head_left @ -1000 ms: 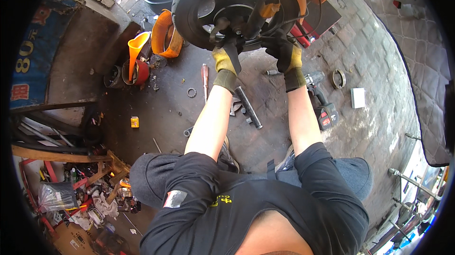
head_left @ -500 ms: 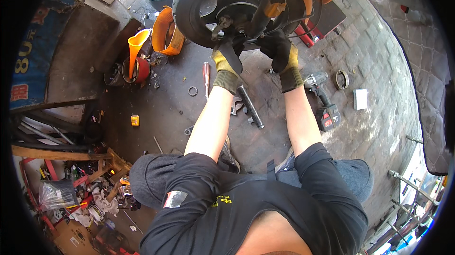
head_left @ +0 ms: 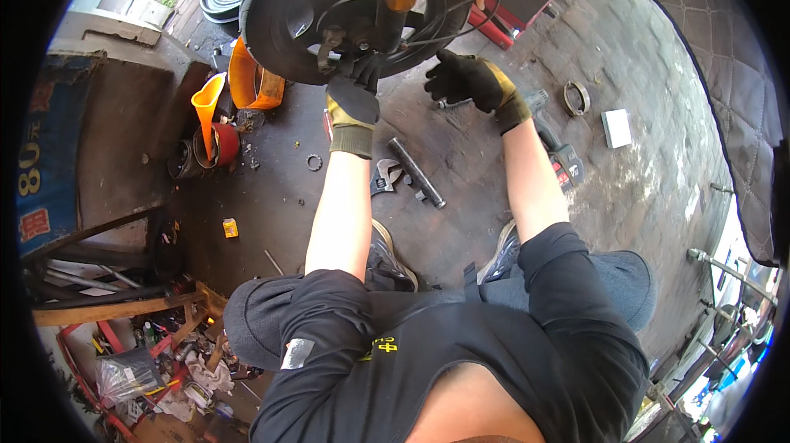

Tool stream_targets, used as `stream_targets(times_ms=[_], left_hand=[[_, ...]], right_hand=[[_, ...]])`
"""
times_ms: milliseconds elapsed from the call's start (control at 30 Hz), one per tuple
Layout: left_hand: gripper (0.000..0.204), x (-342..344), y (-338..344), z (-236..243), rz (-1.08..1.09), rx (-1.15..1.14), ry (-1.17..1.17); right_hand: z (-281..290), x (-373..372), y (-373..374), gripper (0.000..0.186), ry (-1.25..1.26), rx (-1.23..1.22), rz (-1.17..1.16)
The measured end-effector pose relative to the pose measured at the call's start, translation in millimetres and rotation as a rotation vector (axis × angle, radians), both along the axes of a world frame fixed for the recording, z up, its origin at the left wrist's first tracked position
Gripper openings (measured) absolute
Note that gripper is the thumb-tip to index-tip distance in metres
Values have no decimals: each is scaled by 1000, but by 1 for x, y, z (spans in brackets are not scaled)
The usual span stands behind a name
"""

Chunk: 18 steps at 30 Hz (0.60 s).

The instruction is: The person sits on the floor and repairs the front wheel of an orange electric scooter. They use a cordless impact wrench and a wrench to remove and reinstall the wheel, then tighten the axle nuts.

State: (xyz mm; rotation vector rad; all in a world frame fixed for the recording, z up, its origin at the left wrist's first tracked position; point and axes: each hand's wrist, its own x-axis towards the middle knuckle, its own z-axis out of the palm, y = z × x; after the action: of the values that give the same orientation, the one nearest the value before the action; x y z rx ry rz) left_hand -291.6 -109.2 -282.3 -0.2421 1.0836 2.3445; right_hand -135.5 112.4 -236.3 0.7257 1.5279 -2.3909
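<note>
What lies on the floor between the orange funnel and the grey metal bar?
In the head view, a small metal ring lies on the dark floor between the orange funnel and the grey metal bar; an adjustable wrench lies beside the bar.

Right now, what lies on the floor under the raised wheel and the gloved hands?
Under the wheel, the floor holds a dark metal bar, an adjustable wrench, a small ring and a power tool. The left hand and right hand hide whatever lies beneath them.
</note>
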Motion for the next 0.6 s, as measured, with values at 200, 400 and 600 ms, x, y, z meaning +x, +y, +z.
stream_targets(times_ms=[200, 400, 600], left_hand=[[34, -11, -21, 17, -107, -55, 25], [38, -46, -65, 5, -384, -212, 272], [32, -97, -139, 25, -666, -327, 345]], right_hand=[[-21, 23, 5, 56, -314, 267, 308], [-36, 4, -31, 60, -327, 289, 509], [-39, -15, -32, 63, -257, 287, 534]])
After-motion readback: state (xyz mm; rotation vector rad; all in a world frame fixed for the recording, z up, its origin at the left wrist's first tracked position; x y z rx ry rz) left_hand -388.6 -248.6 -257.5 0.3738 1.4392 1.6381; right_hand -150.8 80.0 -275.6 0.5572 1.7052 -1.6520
